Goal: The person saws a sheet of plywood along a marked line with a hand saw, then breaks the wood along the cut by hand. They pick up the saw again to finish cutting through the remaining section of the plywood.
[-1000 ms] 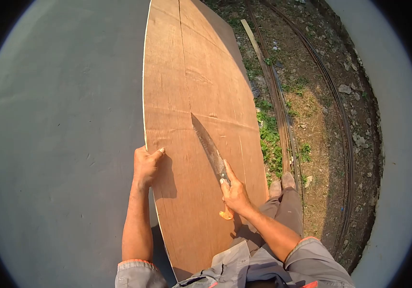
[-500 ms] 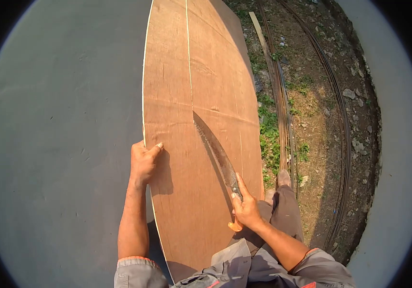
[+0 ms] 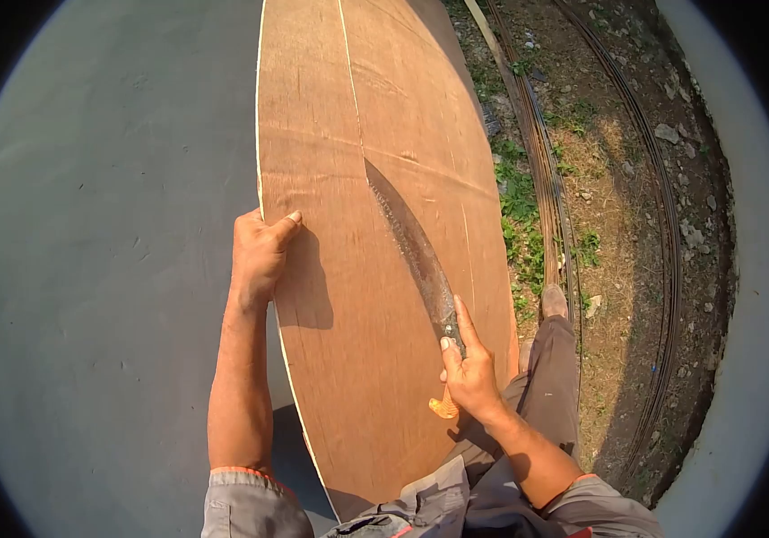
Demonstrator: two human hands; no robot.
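Note:
A large brown plywood sheet (image 3: 339, 278) stretches away from my body, with a thin straight cut running down from its far end. My left hand (image 3: 260, 255) grips the sheet's left edge, thumb on top and fingers hidden below. In my right hand (image 3: 472, 372) is a handsaw (image 3: 416, 251) with a curved, rust-stained, toothed blade and an orange handle end. The saw's far end meets the sheet at the near end of the cut; whatever part of the blade lies below is hidden. My right index finger stretches along the blade's base.
Left of the sheet is a broad grey surface (image 3: 106, 269). To the right, long thin rods (image 3: 541, 188) lie on rough ground with weeds and stones, beside a pale wall (image 3: 716, 430). My shoe (image 3: 554, 301) rests near the rods.
The view has shifted, so the sheet and my left hand appear higher. My right hand has drawn the saw back slightly, and more of its blade shows above the sheet.

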